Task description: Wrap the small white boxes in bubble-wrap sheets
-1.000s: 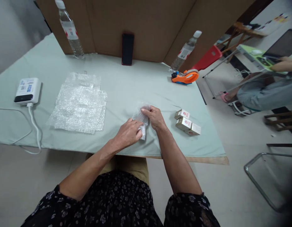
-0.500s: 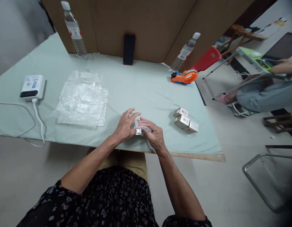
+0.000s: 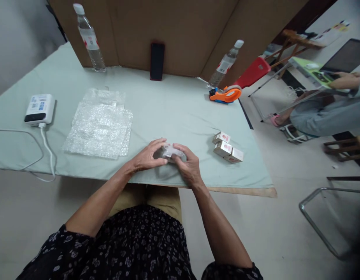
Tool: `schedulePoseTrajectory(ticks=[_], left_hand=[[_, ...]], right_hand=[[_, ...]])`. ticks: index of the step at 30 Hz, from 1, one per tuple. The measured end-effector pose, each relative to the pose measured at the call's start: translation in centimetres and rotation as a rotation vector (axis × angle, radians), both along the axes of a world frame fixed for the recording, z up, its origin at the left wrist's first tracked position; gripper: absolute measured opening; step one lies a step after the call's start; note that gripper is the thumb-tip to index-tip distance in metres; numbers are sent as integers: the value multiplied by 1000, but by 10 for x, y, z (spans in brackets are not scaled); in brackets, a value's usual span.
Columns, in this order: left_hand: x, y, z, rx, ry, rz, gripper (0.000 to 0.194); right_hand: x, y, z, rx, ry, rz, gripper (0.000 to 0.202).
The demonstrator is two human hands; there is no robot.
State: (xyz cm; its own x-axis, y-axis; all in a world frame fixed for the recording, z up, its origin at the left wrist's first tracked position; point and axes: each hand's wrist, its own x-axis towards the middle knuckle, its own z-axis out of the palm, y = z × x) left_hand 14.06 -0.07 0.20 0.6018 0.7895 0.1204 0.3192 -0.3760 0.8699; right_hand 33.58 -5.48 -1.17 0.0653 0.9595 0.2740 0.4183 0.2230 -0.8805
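Low over the front edge of the table, a small package in clear bubble wrap [image 3: 169, 151] lies between my two hands. My left hand [image 3: 149, 156] curves round its left end, thumb at the near side and fingers at the far side, with a gap showing inside the curve. Closed on the right end is my right hand [image 3: 190, 163], its thumb pressed onto the wrap and its fingers behind. What is inside the wrap is mostly hidden. Right of my hands stand three small printed boxes [image 3: 223, 148]. A flat stack of bubble wrap sheets [image 3: 99, 124] lies to the left.
An orange tape dispenser [image 3: 226, 94] sits at the far right, by a water bottle [image 3: 226, 64]. Another water bottle [image 3: 90, 41] and a phone [image 3: 157, 61] stand against a cardboard panel [image 3: 174, 27]. At left is a white device [image 3: 39, 110] with a cable. A person [image 3: 320, 112] sits beyond.
My left hand has shifted slightly left, its thumb now stretched along the near side. The wrap is folded closer, and the silvery end seen before is covered. My right hand stays at the package.
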Motion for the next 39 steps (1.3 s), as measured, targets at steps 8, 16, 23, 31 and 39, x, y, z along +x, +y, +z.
schedulePoseTrajectory(ticks=[8, 16, 23, 31, 39], left_hand=[[7, 0, -2, -374, -246, -16, 48], [11, -3, -7, -577, -480, 56, 61], [8, -1, -10, -659, -594, 104, 69], [3, 0, -12, -728, -638, 63, 82], [7, 4, -20, -698, -684, 61, 81]], right_hand=[[-11, 19, -1, -297, 435, -39, 31], [-7, 24, 10, -280, 345, -28, 37], [-17, 16, 11, -215, 355, -107, 34], [-4, 30, 27, -259, 311, -48, 41], [-14, 44, 36, -175, 366, -68, 24]])
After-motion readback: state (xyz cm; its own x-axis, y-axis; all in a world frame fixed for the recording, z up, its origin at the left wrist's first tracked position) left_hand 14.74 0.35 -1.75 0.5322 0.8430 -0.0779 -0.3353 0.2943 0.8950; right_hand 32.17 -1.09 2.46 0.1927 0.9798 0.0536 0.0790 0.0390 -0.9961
